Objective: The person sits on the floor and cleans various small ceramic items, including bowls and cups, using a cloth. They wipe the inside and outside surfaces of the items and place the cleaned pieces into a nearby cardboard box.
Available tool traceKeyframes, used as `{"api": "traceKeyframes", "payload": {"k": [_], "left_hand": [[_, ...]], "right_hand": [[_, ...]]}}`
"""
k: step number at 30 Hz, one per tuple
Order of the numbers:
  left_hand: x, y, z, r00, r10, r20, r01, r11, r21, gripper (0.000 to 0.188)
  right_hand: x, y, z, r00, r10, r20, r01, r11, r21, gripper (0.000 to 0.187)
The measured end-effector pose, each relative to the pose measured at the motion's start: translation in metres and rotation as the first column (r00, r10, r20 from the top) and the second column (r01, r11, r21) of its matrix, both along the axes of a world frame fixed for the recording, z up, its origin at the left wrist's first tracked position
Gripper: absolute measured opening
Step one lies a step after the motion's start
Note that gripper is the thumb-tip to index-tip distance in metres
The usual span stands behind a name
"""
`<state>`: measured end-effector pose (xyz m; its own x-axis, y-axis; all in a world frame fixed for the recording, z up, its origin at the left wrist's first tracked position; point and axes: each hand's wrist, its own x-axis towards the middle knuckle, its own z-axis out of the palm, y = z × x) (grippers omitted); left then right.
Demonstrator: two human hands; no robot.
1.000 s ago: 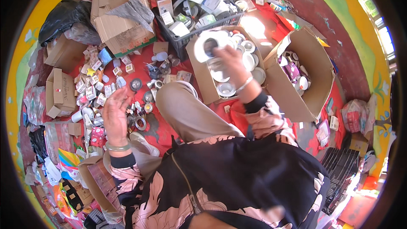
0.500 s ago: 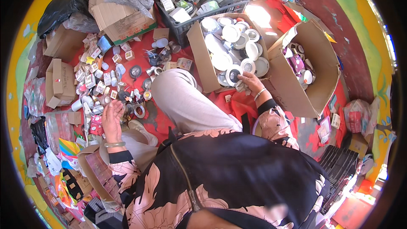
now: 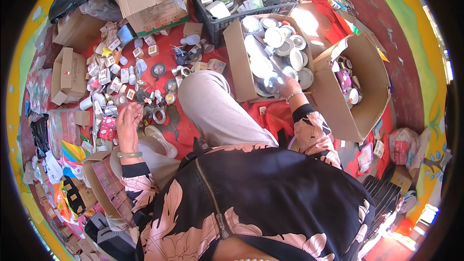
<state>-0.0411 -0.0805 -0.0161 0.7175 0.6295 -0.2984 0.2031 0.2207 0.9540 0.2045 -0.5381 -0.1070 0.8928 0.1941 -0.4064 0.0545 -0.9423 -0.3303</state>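
Observation:
My right hand (image 3: 289, 90) reaches over the near edge of a cardboard box (image 3: 235, 63) heaped with round white lamp fittings (image 3: 274, 37). Strong glare (image 3: 274, 80) washes out its fingertips and the fitting beneath them, so I cannot tell whether they grip it. My left hand (image 3: 129, 122) is raised at the left, fingers apart and slightly curled, with nothing in it. Beyond it, small boxes (image 3: 104, 76), bulbs and a metal ring (image 3: 158, 114) lie scattered on the red floor covering.
Right of the lamp box stands an open carton (image 3: 338, 116) with a few fittings inside. A dark plastic crate (image 3: 212, 25) full of packages is behind. A large carton (image 3: 150, 12) and a smaller one (image 3: 68, 75) flank the scattered pieces. My bent knee (image 3: 205, 92) rises between my hands.
The view has shifted slightly. My right hand, which held a white-rimmed round fitting, has moved a little farther over the lamp box into bright light. My left hand stays raised and empty.

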Motion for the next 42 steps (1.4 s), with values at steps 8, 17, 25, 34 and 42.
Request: {"api": "traceKeyframes", "payload": {"k": [8,17,25,34,42], "left_hand": [[0.002,0.002,-0.004,1.0,-0.025,-0.018,0.025,1.0,-0.001,0.032],[0.0,0.005,-0.005,1.0,-0.007,-0.003,0.008,1.0,0.007,0.031],[-0.001,0.001,-0.002,1.0,-0.014,-0.024,0.015,1.0,0.022,0.033],[0.004,-0.004,0.004,0.999,-0.042,-0.022,0.043,0.997,0.057,0.034],[-0.001,0.002,-0.002,1.0,-0.03,-0.003,0.03,0.998,0.049,0.032]], "right_hand": [[0.004,0.045,0.01,0.981,0.097,0.168,-0.067,0.982,-0.177,0.087],[0.043,0.077,-0.008,0.977,0.209,0.047,-0.187,0.938,-0.294,0.065],[0.031,0.062,0.015,0.989,0.127,0.071,-0.106,0.964,-0.243,0.081],[-0.023,0.03,0.0,0.999,0.026,0.038,-0.018,0.977,-0.212,0.097],[-0.001,0.012,0.012,0.992,0.053,0.113,-0.044,0.996,-0.081,0.076]]}}
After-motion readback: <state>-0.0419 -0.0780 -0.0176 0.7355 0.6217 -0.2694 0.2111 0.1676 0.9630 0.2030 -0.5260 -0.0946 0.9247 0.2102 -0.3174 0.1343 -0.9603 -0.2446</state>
